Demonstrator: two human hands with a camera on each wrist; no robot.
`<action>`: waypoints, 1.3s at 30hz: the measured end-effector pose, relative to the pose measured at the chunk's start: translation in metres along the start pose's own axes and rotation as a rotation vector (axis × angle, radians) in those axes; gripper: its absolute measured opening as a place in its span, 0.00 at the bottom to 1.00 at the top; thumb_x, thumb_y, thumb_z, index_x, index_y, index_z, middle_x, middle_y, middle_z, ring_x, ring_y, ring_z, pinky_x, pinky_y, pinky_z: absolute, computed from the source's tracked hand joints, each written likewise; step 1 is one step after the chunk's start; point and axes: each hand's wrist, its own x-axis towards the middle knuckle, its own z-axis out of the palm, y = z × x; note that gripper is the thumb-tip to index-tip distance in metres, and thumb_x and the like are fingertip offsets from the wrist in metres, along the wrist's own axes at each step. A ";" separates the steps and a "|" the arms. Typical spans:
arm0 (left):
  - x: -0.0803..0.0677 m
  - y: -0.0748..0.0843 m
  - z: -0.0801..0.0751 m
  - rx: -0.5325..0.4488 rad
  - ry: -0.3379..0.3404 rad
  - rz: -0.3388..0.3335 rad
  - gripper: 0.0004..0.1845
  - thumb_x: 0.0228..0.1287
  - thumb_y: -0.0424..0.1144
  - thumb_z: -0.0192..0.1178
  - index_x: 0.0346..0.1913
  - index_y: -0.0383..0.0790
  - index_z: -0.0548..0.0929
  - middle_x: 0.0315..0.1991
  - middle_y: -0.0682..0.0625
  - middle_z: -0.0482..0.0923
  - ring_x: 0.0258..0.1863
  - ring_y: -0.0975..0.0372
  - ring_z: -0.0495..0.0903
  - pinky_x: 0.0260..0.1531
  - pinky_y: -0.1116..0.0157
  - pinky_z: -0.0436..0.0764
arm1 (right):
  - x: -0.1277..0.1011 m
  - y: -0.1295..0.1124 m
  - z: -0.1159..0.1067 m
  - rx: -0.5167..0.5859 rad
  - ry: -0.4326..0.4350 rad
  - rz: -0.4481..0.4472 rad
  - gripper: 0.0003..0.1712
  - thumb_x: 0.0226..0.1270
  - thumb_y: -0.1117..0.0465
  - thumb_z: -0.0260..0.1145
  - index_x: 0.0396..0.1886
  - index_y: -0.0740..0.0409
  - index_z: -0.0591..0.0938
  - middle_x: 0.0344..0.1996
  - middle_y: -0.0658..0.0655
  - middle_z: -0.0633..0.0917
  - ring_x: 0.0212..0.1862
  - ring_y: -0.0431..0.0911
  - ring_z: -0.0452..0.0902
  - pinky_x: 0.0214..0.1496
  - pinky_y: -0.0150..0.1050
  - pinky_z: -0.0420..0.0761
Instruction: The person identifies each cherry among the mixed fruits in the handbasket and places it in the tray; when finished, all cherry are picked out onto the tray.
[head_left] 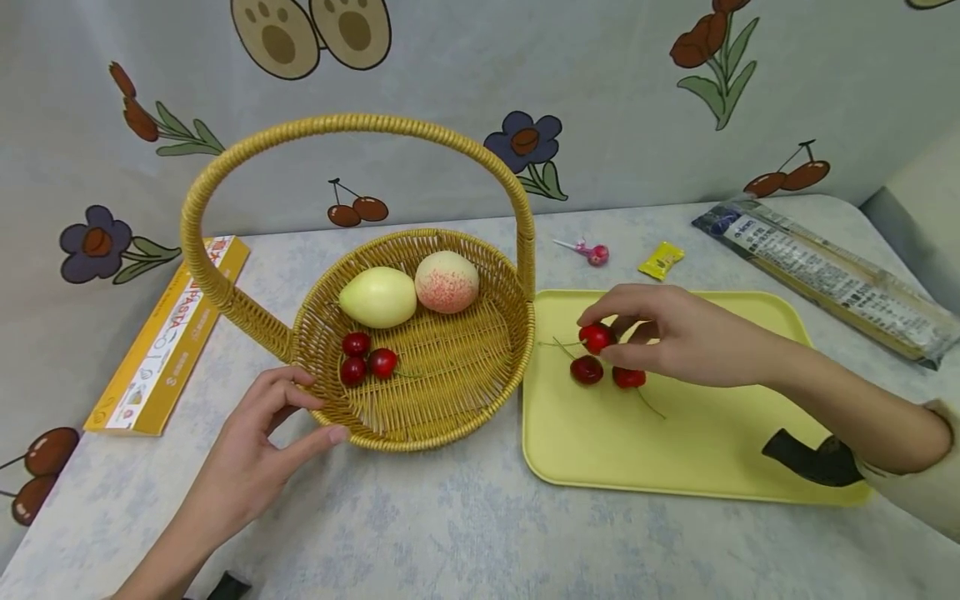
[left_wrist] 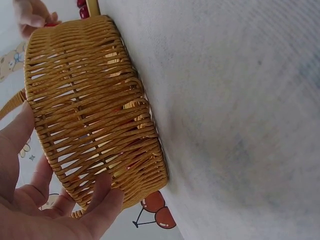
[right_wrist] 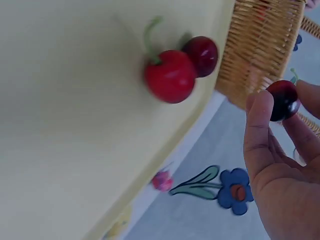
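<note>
My right hand (head_left: 667, 333) pinches a red cherry (head_left: 597, 337) between thumb and fingers, just above the yellow tray (head_left: 705, 450). In the right wrist view the held cherry (right_wrist: 284, 100) shows clear of the tray. A dark cherry (head_left: 587, 370) and a brighter one (head_left: 628, 377) lie on the tray below that hand. My left hand (head_left: 255, 446) holds the near left rim of the wicker basket (head_left: 435, 437), its fingers spread against the weave in the left wrist view. Inside the basket are a pale yellow-green fruit (head_left: 378, 297), a peach (head_left: 447, 282) and several cherries (head_left: 356, 343).
Over the basket arches a tall handle (head_left: 360, 125). A yellow pasta box (head_left: 168, 342) lies to its left. Behind the tray are a lollipop (head_left: 596, 254) and a yellow-wrapped sweet (head_left: 662, 261). At the back right lies a long plastic packet (head_left: 832, 271), in front of a patterned cloth.
</note>
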 end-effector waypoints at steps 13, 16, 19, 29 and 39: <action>0.000 -0.002 0.000 0.002 0.001 0.000 0.12 0.56 0.33 0.73 0.39 0.40 0.80 0.56 0.49 0.70 0.57 0.63 0.66 0.55 0.84 0.67 | -0.025 0.047 0.002 -0.101 0.079 0.139 0.17 0.65 0.66 0.70 0.53 0.63 0.82 0.47 0.55 0.85 0.42 0.42 0.82 0.39 0.32 0.84; 0.000 -0.002 0.000 -0.006 -0.001 0.006 0.12 0.56 0.32 0.73 0.39 0.39 0.80 0.56 0.49 0.70 0.57 0.63 0.67 0.55 0.85 0.67 | -0.026 0.048 0.002 -0.103 0.089 0.143 0.17 0.65 0.65 0.71 0.53 0.61 0.82 0.47 0.54 0.84 0.43 0.43 0.82 0.40 0.33 0.84; -0.001 -0.002 0.000 0.000 -0.001 0.003 0.12 0.56 0.33 0.73 0.39 0.40 0.80 0.56 0.49 0.70 0.57 0.63 0.67 0.54 0.84 0.67 | -0.026 0.048 0.004 -0.081 0.083 0.137 0.17 0.65 0.64 0.71 0.52 0.60 0.83 0.47 0.52 0.84 0.43 0.43 0.81 0.40 0.33 0.83; -0.001 0.000 -0.001 0.010 0.003 -0.001 0.11 0.57 0.33 0.73 0.39 0.39 0.80 0.56 0.47 0.70 0.57 0.62 0.68 0.54 0.85 0.67 | -0.022 0.017 0.026 -0.016 -0.044 -0.045 0.16 0.66 0.56 0.71 0.52 0.53 0.83 0.41 0.46 0.83 0.38 0.41 0.76 0.36 0.34 0.82; -0.001 -0.001 0.001 -0.008 0.005 0.018 0.11 0.57 0.31 0.73 0.39 0.38 0.80 0.56 0.46 0.69 0.57 0.59 0.68 0.55 0.85 0.67 | -0.002 -0.004 0.071 -0.050 -0.263 -0.122 0.15 0.64 0.57 0.72 0.50 0.44 0.84 0.41 0.39 0.82 0.36 0.38 0.75 0.38 0.33 0.80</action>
